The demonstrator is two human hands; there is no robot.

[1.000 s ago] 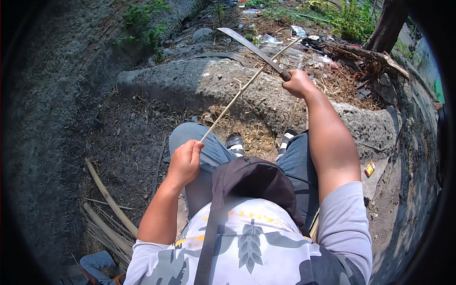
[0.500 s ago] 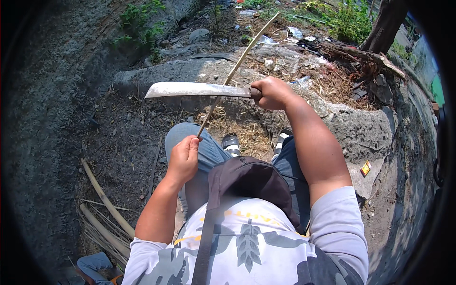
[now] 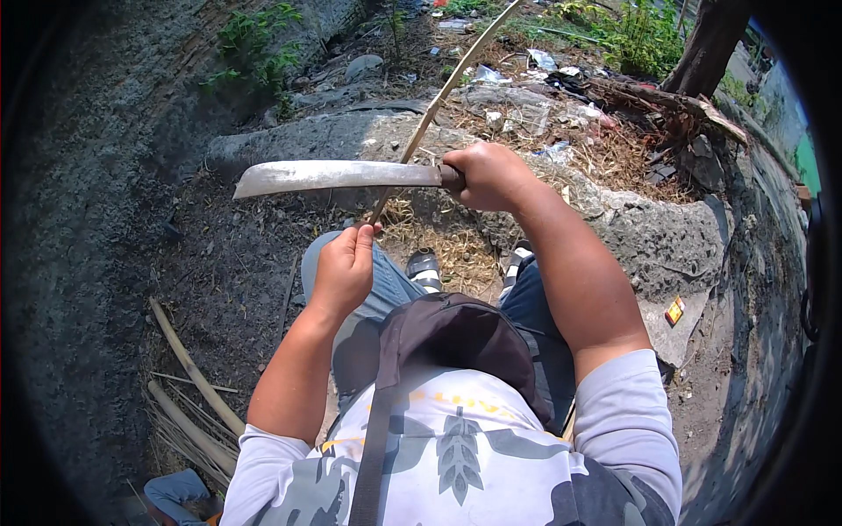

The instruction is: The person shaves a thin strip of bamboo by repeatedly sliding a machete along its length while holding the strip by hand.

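Note:
My left hand (image 3: 344, 267) is closed in a pinch on the near end of a long, thin wooden strip (image 3: 456, 77), which slants away up and to the right. The fist of my right hand (image 3: 488, 175) is wrapped round the dark handle of a machete (image 3: 329, 175). Its broad, worn metal blade points left and lies across the strip, just beyond my left fingers. Whether the edge bites into the strip cannot be made out. Part of the strip is hidden under the blade.
Several pale stalks (image 3: 197, 368) lie on the ground at lower left. A dark bag (image 3: 460, 337) rests on my lap. Ahead runs a rough concrete ledge (image 3: 298, 149) with litter and dry straw beyond. A tree trunk (image 3: 710, 48) stands far right. Another person's leg (image 3: 175, 491) shows at lower left.
The machete and my right hand have shifted left and slightly nearer. My left hand has moved forward with the strip, whose far end now reaches the top of the picture.

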